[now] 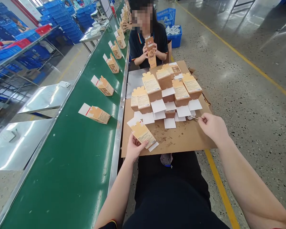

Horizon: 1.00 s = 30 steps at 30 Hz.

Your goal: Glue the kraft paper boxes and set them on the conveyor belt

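Left hand (133, 149): clamped on a printed carton (145, 135), thumb across the lettered face and fingers behind, a grip that seems meant to steady it at a tilt over the near left corner of the cardboard sheet (169, 140)
Right hand (212, 127): thumb and forefinger together on a thin pale item (192, 117) by the sheet's right side, pinched lightly, perhaps because it is so slight; its kind is too small to tell
Carton cluster (180, 92): massed on the sheet over the metal-topped desk (134, 79), white flaps facing the wearer, likely for easy reach
Conveyor belt (81, 156): cartons spaced in a line, apparently so each rides apart
Co-worker (134, 47): seated across the desk, gripping a brown-ended carton (151, 54) upright in two hands, seemingly to keep it steady
Counted: one carton in the left hand, one pale item in the right, one carton with the co-worker; at least seven in the cluster, lower ones partly hidden; at least five on the belt, farther ones merging
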Each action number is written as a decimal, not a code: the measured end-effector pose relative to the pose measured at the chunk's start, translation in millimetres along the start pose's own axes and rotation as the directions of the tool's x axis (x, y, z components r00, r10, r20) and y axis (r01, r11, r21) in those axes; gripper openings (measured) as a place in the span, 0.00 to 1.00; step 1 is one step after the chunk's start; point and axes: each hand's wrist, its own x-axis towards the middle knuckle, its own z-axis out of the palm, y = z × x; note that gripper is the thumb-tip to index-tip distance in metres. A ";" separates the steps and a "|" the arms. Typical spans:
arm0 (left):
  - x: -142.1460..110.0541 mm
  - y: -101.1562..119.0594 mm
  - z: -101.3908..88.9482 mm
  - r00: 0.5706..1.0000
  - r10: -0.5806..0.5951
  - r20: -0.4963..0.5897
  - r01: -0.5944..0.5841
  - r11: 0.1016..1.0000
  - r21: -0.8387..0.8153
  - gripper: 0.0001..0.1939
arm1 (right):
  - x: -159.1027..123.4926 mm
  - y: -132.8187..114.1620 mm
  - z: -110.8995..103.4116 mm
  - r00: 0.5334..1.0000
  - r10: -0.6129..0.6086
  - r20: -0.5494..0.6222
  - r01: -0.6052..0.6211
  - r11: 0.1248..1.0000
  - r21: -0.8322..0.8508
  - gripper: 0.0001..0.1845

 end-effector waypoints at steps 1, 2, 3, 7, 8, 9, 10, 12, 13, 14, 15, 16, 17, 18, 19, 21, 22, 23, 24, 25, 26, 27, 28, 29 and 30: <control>0.1 1.1 1.3 1.000 0.005 0.000 -0.005 1.000 0.007 0.40 | -15.8 -2.5 1.4 0.999 -0.034 -0.026 0.036 0.996 0.077 0.17; 0.4 2.3 2.3 1.000 0.006 0.001 -0.006 1.000 0.014 0.40 | -33.5 -7.6 5.6 0.997 -0.065 -0.041 0.071 0.986 0.152 0.17; 0.9 3.6 2.9 1.000 0.004 0.000 -0.004 1.000 0.019 0.39 | -52.3 -15.4 12.9 0.995 -0.095 -0.028 0.099 0.970 0.220 0.17; 2.6 7.8 1.4 1.000 -0.013 -0.002 0.013 1.000 0.025 0.40 | -120.8 -64.9 65.1 0.954 -0.290 0.083 0.235 0.887 0.397 0.17; 2.7 8.6 0.6 1.000 -0.015 -0.002 0.015 1.000 0.026 0.40 | -132.4 -77.9 80.1 0.939 -0.334 0.085 0.274 0.873 0.404 0.17; 2.6 9.2 -0.1 1.000 -0.013 -0.002 0.013 1.000 0.027 0.39 | -141.0 -89.4 94.0 0.922 -0.380 0.081 0.319 0.859 0.402 0.17; 2.5 9.6 -0.8 1.000 -0.009 -0.002 0.009 1.000 0.030 0.39 | -146.7 -98.7 106.1 0.907 -0.414 0.076 0.355 0.848 0.393 0.18; 2.1 9.4 -1.6 1.000 0.002 -0.002 -0.002 0.999 0.040 0.39 | -151.2 -109.6 122.7 0.888 -0.454 0.067 0.401 0.839 0.368 0.18; 1.9 8.7 -1.9 1.000 0.007 -0.002 -0.007 0.999 0.048 0.39 | -150.9 -111.0 127.0 0.886 -0.458 0.067 0.408 0.841 0.356 0.18; 1.5 7.5 -2.1 1.000 0.011 -0.003 -0.011 0.998 0.055 0.39 | -149.3 -110.0 128.7 0.890 -0.451 0.066 0.404 0.847 0.345 0.18; 0.9 5.8 -2.3 1.000 0.013 -0.005 -0.013 0.998 0.060 0.39 | -147.0 -107.1 128.1 0.898 -0.436 0.061 0.392 0.856 0.338 0.18; -0.2 3.7 -2.3 1.000 0.016 -0.009 -0.016 0.998 0.062 0.40 | -144.2 -102.8 125.5 0.909 -0.414 0.053 0.375 0.865 0.335 0.18; -1.8 1.5 -2.1 1.000 0.021 -0.013 -0.020 0.998 0.067 0.40 | -141.1 -97.5 121.5 0.921 -0.387 0.039 0.353 0.873 0.336 0.18; -4.1 -0.9 -1.7 0.999 0.030 -0.018 -0.029 0.997 0.077 0.41 | -138.1 -91.8 116.5 0.935 -0.355 0.020 0.327 0.880 0.343 0.18; -7.1 -3.0 -0.9 0.999 0.045 -0.022 -0.043 0.994 0.098 0.41 | -135.4 -86.1 110.8 0.947 -0.320 0.000 0.300 0.886 0.353 0.18; -14.9 -6.2 1.2 0.996 0.089 -0.028 -0.083 0.982 0.169 0.42 | -131.9 -75.8 99.2 0.968 -0.248 -0.041 0.245 0.893 0.377 0.19; -19.1 -7.1 2.4 0.993 0.111 -0.029 -0.103 0.972 0.211 0.41 | -131.2 -71.6 93.8 0.975 -0.213 -0.062 0.220 0.895 0.389 0.19; -23.0 -7.4 3.4 0.991 0.128 -0.029 -0.117 0.961 0.251 0.40 | -131.4 -68.1 88.9 0.980 -0.184 -0.081 0.201 0.894 0.401 0.19; -26.3 -7.2 4.1 0.990 0.139 -0.027 -0.126 0.951 0.284 0.38 | -132.3 -65.4 84.6 0.983 -0.158 -0.096 0.184 0.892 0.412 0.19; -28.8 -6.7 4.5 0.990 0.143 -0.022 -0.129 0.942 0.309 0.36 | -133.7 -63.5 80.8 0.985 -0.135 -0.108 0.168 0.891 0.422 0.19; -30.3 -6.1 4.7 0.990 0.141 -0.015 -0.129 0.937 0.325 0.33 | -135.5 -62.5 77.5 0.987 -0.113 -0.116 0.153 0.890 0.430 0.19; -30.8 -5.6 4.8 0.990 0.138 -0.009 -0.127 0.933 0.337 0.32 | -137.5 -62.2 74.8 0.988 -0.093 -0.121 0.137 0.889 0.436 0.19; -30.5 -5.4 5.0 0.991 0.135 -0.006 -0.125 0.930 0.346 0.31 | -139.4 -62.7 72.6 0.989 -0.076 -0.125 0.124 0.889 0.442 0.20; -29.6 -5.7 5.6 0.991 0.134 -0.006 -0.123 0.928 0.352 0.30 | -141.0 -63.9 70.9 0.990 -0.064 -0.125 0.114 0.886 0.449 0.20; -28.5 -6.7 6.6 0.991 0.134 -0.010 -0.122 0.927 0.356 0.30 | -142.2 -65.8 69.8 0.991 -0.060 -0.123 0.111 0.881 0.459 0.20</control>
